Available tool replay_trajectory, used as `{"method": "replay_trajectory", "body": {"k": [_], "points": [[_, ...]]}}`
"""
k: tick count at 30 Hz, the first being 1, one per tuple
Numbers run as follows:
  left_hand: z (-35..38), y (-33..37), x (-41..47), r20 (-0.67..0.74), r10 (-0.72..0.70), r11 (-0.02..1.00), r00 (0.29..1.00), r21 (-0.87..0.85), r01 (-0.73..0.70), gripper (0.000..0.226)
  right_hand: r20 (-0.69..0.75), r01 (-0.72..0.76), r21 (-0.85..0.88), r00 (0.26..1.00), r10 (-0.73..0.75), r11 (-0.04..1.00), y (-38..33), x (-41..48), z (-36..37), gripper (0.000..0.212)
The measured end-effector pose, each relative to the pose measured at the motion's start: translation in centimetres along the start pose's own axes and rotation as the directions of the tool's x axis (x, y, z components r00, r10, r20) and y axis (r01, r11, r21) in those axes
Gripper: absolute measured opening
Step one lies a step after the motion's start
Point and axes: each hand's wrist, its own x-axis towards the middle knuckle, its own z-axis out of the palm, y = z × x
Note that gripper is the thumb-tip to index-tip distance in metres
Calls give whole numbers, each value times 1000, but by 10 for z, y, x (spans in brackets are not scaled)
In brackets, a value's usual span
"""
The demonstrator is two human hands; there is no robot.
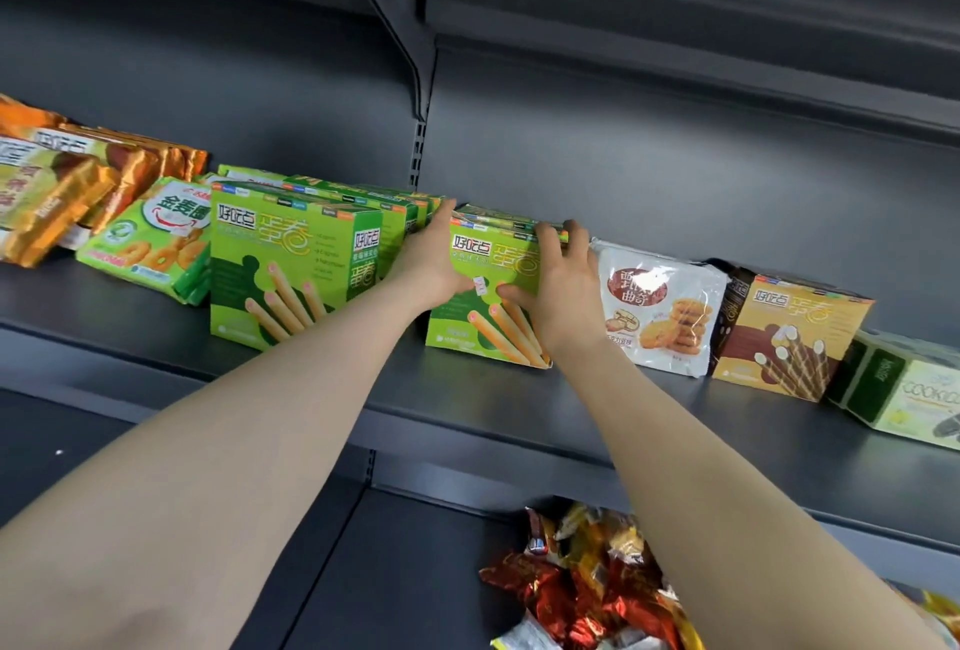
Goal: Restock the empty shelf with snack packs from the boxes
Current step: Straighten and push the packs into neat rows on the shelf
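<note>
Both hands are on a small batch of green boxes (488, 254), standing on the shelf (467, 410) between the long row of same green boxes (291, 260) on my left and the white cookie bag (654, 306) on my right.

My left hand (431, 260) lies against the batch's left side, fingers straight and reaching toward the back, thumb across the front. My right hand (563, 286) has its fingers curled over the top right corner, thumb on the front face. So it's a squeeze from both sides, not a proper grip underneath.

Risks as I see them:
- Several boxes are held by side pressure only. If I ease off unevenly, the back ones prob. slide or fan out, and the front one tips fwd off the edge.
- The batch looks a bit tilted and askew vs. the row. If I shove it left like that, a corner could catch and knock the row's end boxes over.
- My right hand is right beside the cookie bag. Pulling out fast could drag or topple it into the yellow box (784, 332).
- Anything falling lands on the foil packs (587, 576) below.
</note>
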Motion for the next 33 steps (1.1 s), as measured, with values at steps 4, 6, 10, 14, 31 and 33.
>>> {"method": "replay_trajectory", "body": {"k": [4, 6, 10, 14, 31, 33], "points": [[6, -4, -3, -52, 24, 998, 998, -55, -27, 109, 39, -3, -47, 999, 5, 999, 1, 2, -3, 80], [6, -3, -7, -67, 48, 998, 997, -25, -50, 111, 42, -10, -114, 999, 15, 993, -1, 0, -7, 82], [4, 0, -20, -87, 171, 978, 981, 136, -158, 108, -33, -18, -269, 999, 9, 963, -11, -8, -16, 88], [-8, -1, -36, -67, 409, 902, 910, 175, -393, 99, -54, -46, -328, 998, 30, 944, -32, -23, -30, 80], [-141, -138, -83, -28, 683, 673, 730, 413, -614, 88, -41, -100, -381, 995, 92, 919, -170, -113, -6, 83], [-151, -156, -81, 0, 642, 686, 767, 446, -574, 97, -43, -70, -385, 997, 58, 920, -184, -113, 5, 84]]}}
